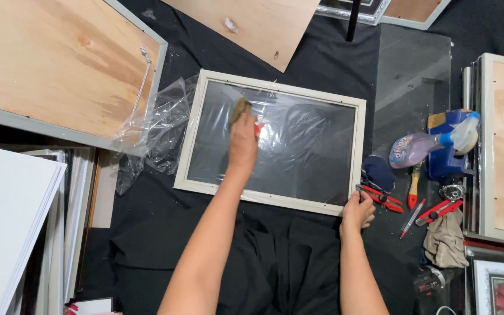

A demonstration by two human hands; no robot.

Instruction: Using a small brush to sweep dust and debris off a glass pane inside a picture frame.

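The left hand lies palm-down on the glass of a picture frame, its fingers closed over a small brownish pad pressed against the pane toward the frame's 10 o'clock corner; something small and red shows just beside the hand at its 3 o'clock, too hidden to identify. The right hand grips the frame's 5 o'clock corner, fingers curled over the edge. The frame is rectangular with a pale cream moulding, lies flat and slightly skewed on a black cloth, and its glass is dark and reflective, with a bright glare patch near the middle and streaky smears across it. Crumpled clear plastic film bunches against the frame's 9 o'clock side. At 3 o'clock from the right hand lie red-handled pliers, a red pen and a red utility knife, with a beige rag below them. Farther toward 2 o'clock a purple spray bottle rests on its side against a blue box. A loose sheet of glass lies at 1 o'clock. Plywood-backed frames sit at 10 o'clock and along the far 3 o'clock edge, and white boards stack at 8 o'clock.
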